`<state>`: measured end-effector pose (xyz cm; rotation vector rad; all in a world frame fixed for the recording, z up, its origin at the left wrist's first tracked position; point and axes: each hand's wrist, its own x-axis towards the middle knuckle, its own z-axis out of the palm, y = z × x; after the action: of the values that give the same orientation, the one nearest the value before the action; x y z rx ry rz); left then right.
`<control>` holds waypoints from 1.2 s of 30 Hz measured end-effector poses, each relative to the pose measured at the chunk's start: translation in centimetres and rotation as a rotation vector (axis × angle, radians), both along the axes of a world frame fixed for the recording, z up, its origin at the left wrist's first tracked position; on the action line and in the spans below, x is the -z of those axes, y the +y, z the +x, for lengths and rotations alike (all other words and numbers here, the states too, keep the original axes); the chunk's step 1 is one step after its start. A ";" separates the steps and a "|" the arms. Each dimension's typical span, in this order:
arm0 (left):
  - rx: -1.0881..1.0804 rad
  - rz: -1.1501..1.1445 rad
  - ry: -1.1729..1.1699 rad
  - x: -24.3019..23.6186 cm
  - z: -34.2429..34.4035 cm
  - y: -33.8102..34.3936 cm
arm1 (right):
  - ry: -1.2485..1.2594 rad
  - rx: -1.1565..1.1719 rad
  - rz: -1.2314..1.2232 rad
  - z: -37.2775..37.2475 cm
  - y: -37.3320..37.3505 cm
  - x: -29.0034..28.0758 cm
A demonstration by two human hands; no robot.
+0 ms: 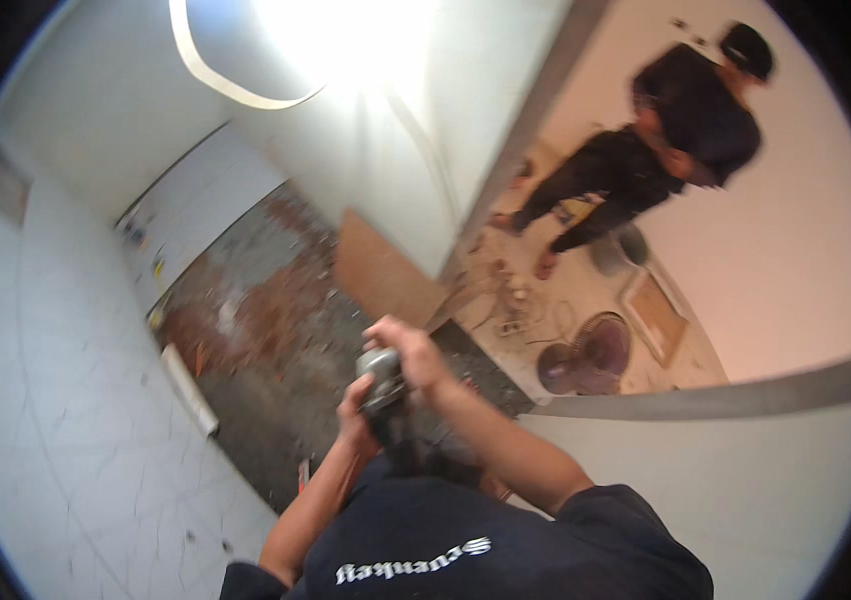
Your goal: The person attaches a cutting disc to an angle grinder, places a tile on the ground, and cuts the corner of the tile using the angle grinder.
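Note:
Close to my body, in the head view, I hold a dark power tool (390,420) with a silver metal head. My left hand (356,410) is closed on its left side. My right hand (412,355) grips it from the upper right, fingers curled over the top near the metal head. The lower part of the tool lies against my dark shirt, and its exact type is hard to make out.
A rough, debris-strewn floor (246,280) lies below, with a brown board (386,265) and a pale roll (189,390). White walls surround me. Through the doorway at right, another person (696,120) stands near a fan (596,350), cables and a framed panel (656,310).

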<state>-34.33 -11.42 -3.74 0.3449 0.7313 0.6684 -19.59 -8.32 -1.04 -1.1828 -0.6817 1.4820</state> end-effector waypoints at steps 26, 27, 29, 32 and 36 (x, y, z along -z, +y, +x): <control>0.023 0.234 -0.204 1.4 -4.4 -1.4 | -0.757 -0.289 0.310 0.1 -4.0 -4.8; 0.009 0.236 -0.237 1.3 -4.7 -1.3 | -0.794 -0.268 0.361 -0.2 -3.7 -4.6; -0.086 0.185 -0.257 -1.9 -3.3 -1.6 | -0.803 -0.235 0.526 0.3 -3.7 -5.7; -0.017 0.217 -0.276 1.2 -5.2 -1.6 | -0.343 -0.366 0.649 2.6 -3.7 -7.8; 0.062 0.224 -0.245 -0.3 -3.5 -1.1 | -0.726 -0.238 0.135 2.3 -3.8 -8.8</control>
<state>-37.85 -12.50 -3.44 0.4794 0.4114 0.7213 -17.26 -12.10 7.77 -1.5803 -1.4283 1.1460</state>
